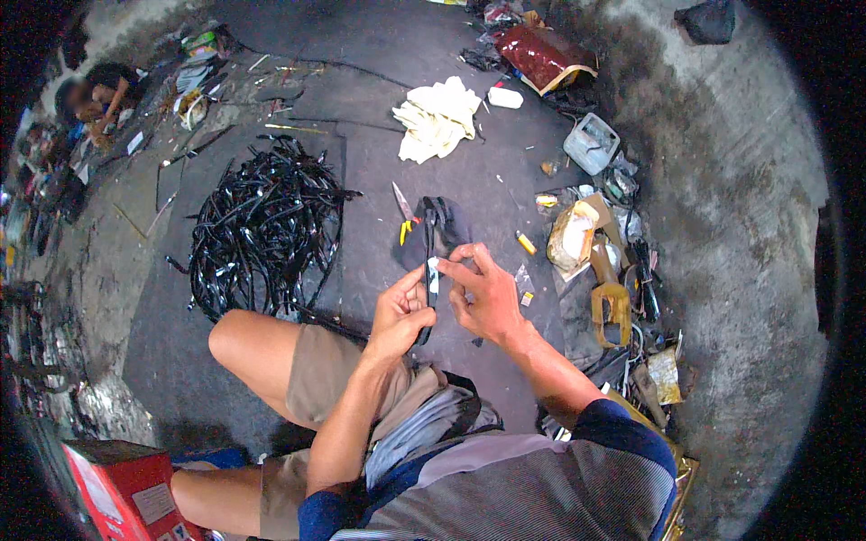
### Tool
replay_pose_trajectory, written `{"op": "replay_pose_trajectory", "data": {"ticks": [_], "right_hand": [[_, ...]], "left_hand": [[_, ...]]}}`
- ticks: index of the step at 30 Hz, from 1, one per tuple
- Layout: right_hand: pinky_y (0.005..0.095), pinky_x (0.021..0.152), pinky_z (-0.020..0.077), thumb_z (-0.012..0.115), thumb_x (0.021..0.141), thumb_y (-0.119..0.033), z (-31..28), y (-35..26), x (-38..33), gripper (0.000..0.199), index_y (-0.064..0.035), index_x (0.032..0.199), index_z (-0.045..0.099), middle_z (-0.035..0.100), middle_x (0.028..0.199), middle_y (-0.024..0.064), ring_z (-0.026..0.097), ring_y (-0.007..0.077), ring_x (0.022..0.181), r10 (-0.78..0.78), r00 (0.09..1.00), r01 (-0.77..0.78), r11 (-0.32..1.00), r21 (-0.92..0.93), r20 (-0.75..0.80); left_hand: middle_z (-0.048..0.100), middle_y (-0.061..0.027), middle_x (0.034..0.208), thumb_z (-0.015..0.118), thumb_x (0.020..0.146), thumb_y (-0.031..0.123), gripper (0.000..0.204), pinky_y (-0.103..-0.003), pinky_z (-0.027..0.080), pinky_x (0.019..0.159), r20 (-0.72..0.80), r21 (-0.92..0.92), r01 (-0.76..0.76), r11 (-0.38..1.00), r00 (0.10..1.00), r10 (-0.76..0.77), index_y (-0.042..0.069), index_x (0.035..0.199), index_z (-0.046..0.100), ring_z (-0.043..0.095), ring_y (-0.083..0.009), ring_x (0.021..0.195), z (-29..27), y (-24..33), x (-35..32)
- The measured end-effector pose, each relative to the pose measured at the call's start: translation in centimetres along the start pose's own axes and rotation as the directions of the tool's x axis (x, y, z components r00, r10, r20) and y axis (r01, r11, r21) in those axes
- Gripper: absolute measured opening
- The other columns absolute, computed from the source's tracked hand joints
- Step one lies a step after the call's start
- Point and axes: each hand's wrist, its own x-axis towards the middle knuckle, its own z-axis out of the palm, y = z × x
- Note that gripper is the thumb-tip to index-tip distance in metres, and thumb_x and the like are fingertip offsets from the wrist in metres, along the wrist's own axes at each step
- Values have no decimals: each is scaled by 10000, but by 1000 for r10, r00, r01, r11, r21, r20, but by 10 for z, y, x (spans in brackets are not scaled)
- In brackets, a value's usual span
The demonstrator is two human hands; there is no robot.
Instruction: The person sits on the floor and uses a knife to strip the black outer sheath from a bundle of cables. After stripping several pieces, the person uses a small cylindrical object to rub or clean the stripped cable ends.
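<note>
My left hand [401,311] is closed around a narrow black strip [429,311], held upright above my lap. A small white patch [434,275] shows on the strip. The fingers of my right hand [487,293] are bent, with a fingertip at the top of this patch; whatever they pinch is too small to make out. Just beyond the hands, a dark sheet-like piece [446,230] lies on the mat behind the strip's upper end. Scissors [403,209] with yellow and red handles rest left of it, blades pointing away from me.
A tangled heap of glossy black strips [266,225] lies at left. Ahead is a crumpled cream cloth [437,117]. To the right are a small yellow-orange cylinder [525,242], a translucent jug [592,144] and clutter along the wall. A red box [135,491] stands lower left; another person [108,95] sits far left.
</note>
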Motion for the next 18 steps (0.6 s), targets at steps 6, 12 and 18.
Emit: {"op": "replay_pose_trajectory", "data": {"ticks": [6, 12, 18], "right_hand": [[406, 642, 572, 688, 709, -31, -1, 2, 5, 506, -170, 1195, 662, 562, 1120, 47, 676, 268, 803, -46, 998, 46, 999, -14, -35], [408, 668, 578, 686, 714, -45, -5, -3, 10, 465, -158, 1164, 666, 580, 1123, 66, 687, 282, 838, -13, 999, 12, 1000, -18, -30], [400, 670, 576, 680, 718, -48, -5, 4, 8, 448, -165, 1151, 675, 574, 1106, 62, 676, 256, 789, -24, 999, 24, 1000, -1, -46]], "left_hand": [[611, 72, 896, 572, 639, -130, 852, -177, 391, 594, 54, -37, 31, 999, 998, -29, -2, 1474, 464, 490, -9, 687, -7, 0, 1], [681, 7, 1067, 551, 629, -140, 838, -179, 465, 669, 55, -56, 37, 998, 998, -34, -48, 1457, 457, 588, -30, 778, -9, -4, 3], [691, -11, 1041, 554, 646, -149, 788, -199, 480, 677, 36, -79, 18, 997, 999, -15, -49, 1426, 496, 599, -41, 776, -9, -7, 2]]}}
